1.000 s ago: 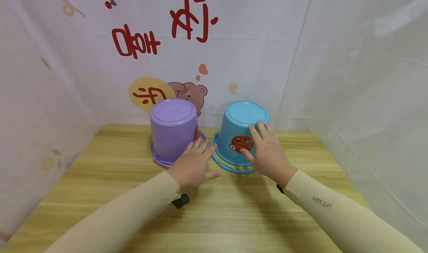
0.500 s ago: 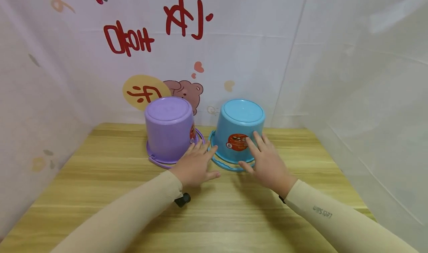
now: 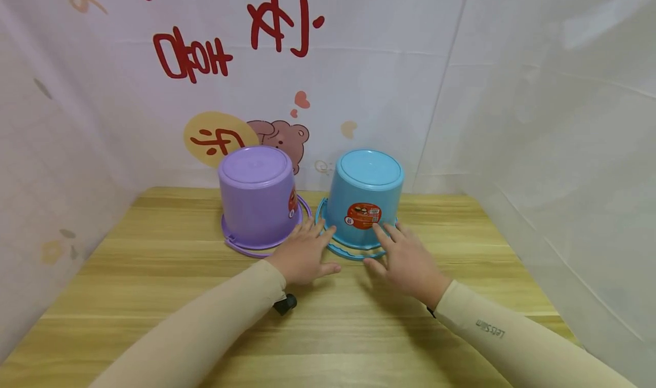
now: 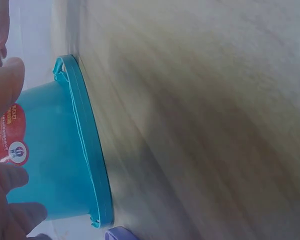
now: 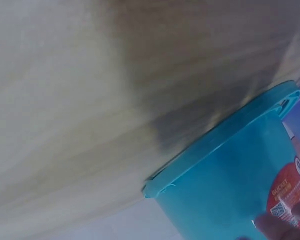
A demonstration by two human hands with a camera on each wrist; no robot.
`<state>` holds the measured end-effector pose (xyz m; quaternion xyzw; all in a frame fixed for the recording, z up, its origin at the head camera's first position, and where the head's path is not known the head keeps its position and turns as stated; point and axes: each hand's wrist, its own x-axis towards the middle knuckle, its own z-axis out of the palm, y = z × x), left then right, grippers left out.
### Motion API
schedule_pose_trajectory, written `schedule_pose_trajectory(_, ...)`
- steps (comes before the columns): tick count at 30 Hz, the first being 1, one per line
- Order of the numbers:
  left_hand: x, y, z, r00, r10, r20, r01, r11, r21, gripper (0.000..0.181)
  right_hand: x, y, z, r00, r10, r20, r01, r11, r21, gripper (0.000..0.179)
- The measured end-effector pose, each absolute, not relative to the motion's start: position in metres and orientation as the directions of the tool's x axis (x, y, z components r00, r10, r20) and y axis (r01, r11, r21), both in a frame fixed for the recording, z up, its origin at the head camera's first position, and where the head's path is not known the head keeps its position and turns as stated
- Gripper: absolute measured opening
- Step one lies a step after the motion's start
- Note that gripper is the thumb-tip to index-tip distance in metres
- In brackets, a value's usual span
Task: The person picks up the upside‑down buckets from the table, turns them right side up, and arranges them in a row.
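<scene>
Two plastic buckets stand upside down on the table, side by side near its back. The purple bucket [image 3: 256, 205] is on the left, its handle lying round its rim. To its right is the blue bucket [image 3: 361, 188], with a red label [image 3: 364, 216] facing front. My left hand [image 3: 301, 256] is spread in front of the gap between them, fingers straight and holding nothing. My right hand [image 3: 410, 264] hovers before the blue bucket's lower right side, fingers extended and overlapping its rim in the head view. The blue bucket [image 4: 52, 155] also fills the left side of the left wrist view.
A wood-grain table [image 3: 328, 331] lies beneath the buckets. White printed cloth [image 3: 379, 92] hangs behind and along both sides. A black wrist device [image 3: 286, 304] shows under the left sleeve.
My right hand has come down from the blue bucket's upper side to near its rim. My left hand has barely moved. The head view has shifted slightly.
</scene>
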<state>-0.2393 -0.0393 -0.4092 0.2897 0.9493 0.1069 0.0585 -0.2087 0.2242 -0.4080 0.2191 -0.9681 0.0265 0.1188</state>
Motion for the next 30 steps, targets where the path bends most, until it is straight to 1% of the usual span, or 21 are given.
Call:
schedule_pose_trajectory(6, -0.246, -0.034, -0.416, -0.809, 0.583, -0.076, 0.555, 0.800, 0.227, 0.090, -0.211, 0.227, -0.420, -0.895, -0.419, 0.154, -0.422, 0.907, 0.020, 0.084)
schedule_pose_trajectory(12, -0.253, -0.031, -0.425, -0.817, 0.569, -0.088, 0.542, 0.812, 0.216, 0.090, -0.215, 0.229, -0.429, -0.899, -0.421, 0.116, -0.422, 0.906, 0.024, 0.084)
schedule_pose_trajectory(18, -0.259, -0.027, -0.435, -0.811, 0.573, -0.117, 0.543, 0.812, 0.215, 0.091, -0.221, 0.232, -0.438, -0.906, -0.417, 0.079, -0.416, 0.909, 0.023, 0.086)
schedule_pose_trajectory(23, -0.262, -0.025, -0.439, -0.809, 0.568, -0.153, 0.532, 0.817, 0.221, 0.093, -0.223, 0.233, -0.441, -0.910, -0.412, 0.051, -0.412, 0.911, 0.008, 0.087)
schedule_pose_trajectory(30, -0.263, -0.021, -0.442, -0.810, 0.559, -0.176, 0.523, 0.825, 0.215, 0.092, -0.224, 0.233, -0.440, -0.921, -0.387, -0.034, -0.387, 0.922, -0.002, 0.086)
